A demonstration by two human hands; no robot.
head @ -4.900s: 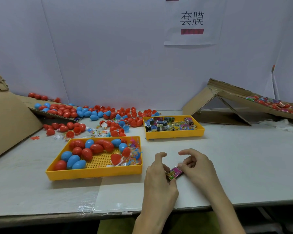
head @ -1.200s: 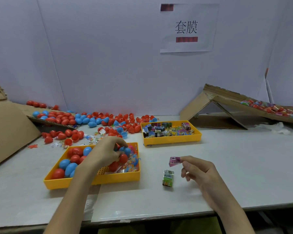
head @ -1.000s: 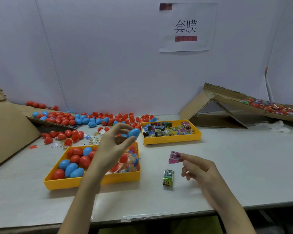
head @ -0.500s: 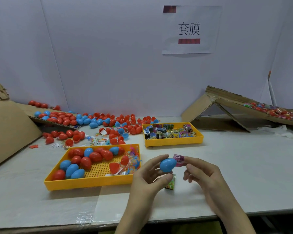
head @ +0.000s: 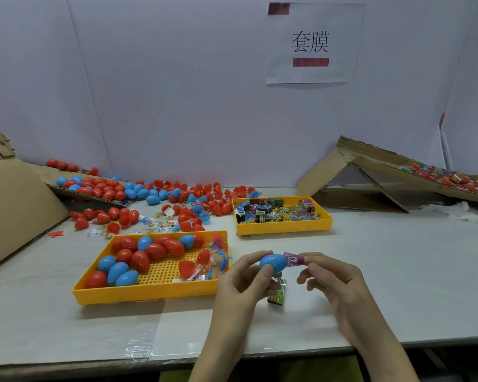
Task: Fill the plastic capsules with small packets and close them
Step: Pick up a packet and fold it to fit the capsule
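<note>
Blue capsule half [head: 272, 264] in left hand [head: 242, 283], right hand [head: 337, 285] pinching pink pkt [head: 295, 259]

The left hand [head: 243, 283] is raised, with thumb and fingertips gripping the blue capsule [head: 272, 264] from its left side. The right hand [head: 334, 283] is just right of the capsule. Its thumb and forefinger pinch a pink packet [head: 295, 260] that touches the capsule's right end, and the other fingers are loosely curled. The left forearm [head: 218, 354] and right forearm [head: 384, 354] enter from below the capsule.

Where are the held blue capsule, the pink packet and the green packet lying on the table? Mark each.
blue capsule [head: 272, 263]: head view, middle of its shell.
pink packet [head: 295, 260]: head view, its printed face.
green packet [head: 277, 296]: head view, lower part of its face.
</note>
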